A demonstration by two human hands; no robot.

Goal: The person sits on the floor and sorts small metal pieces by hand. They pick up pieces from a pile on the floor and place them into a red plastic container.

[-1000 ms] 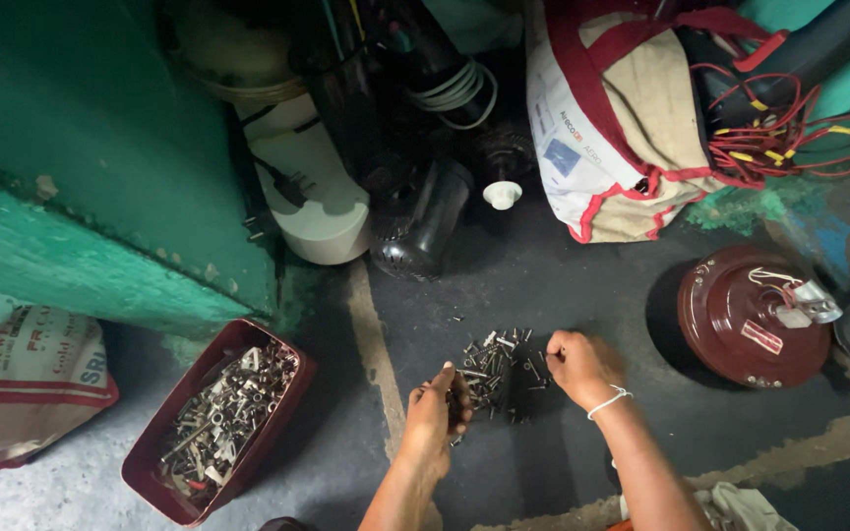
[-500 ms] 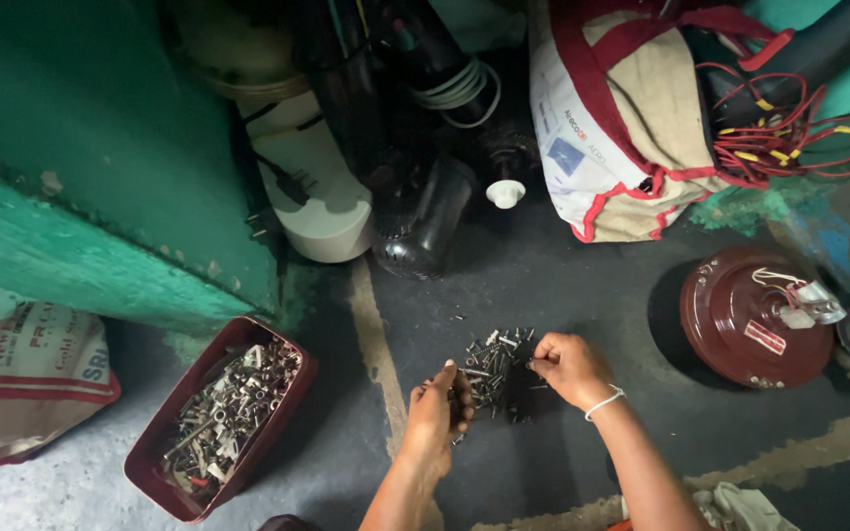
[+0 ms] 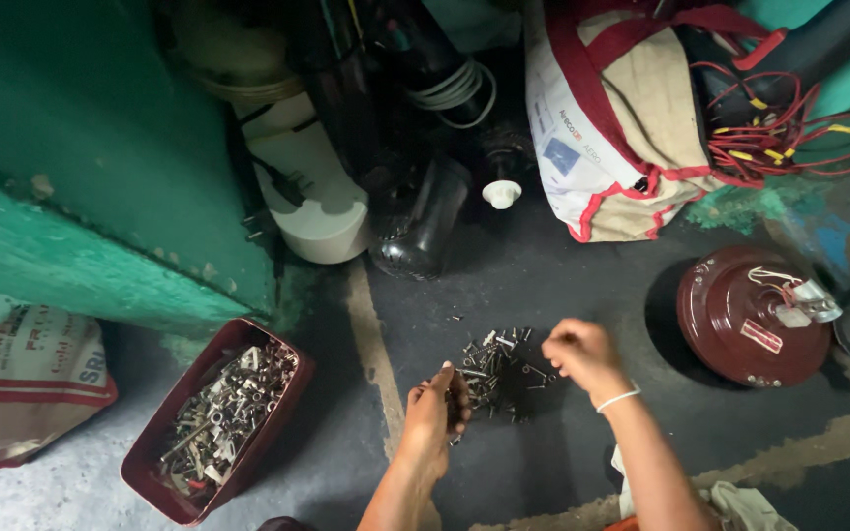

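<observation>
From the head view we see our right hand (image 3: pixel 579 355) has lifted slightly off the pile of screws (image 3: pixel 500 374) on the dark floor, fingers pinched together, while our left hand (image 3: pixel 437 408) stays cupped over small pieces, tray (image 3: pixel 154 462) far left.

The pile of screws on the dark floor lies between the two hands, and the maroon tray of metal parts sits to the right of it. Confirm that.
Not quite: the head view shows the maroon tray left of the pile of screws, which does lie between the left hand and right hand.
</observation>
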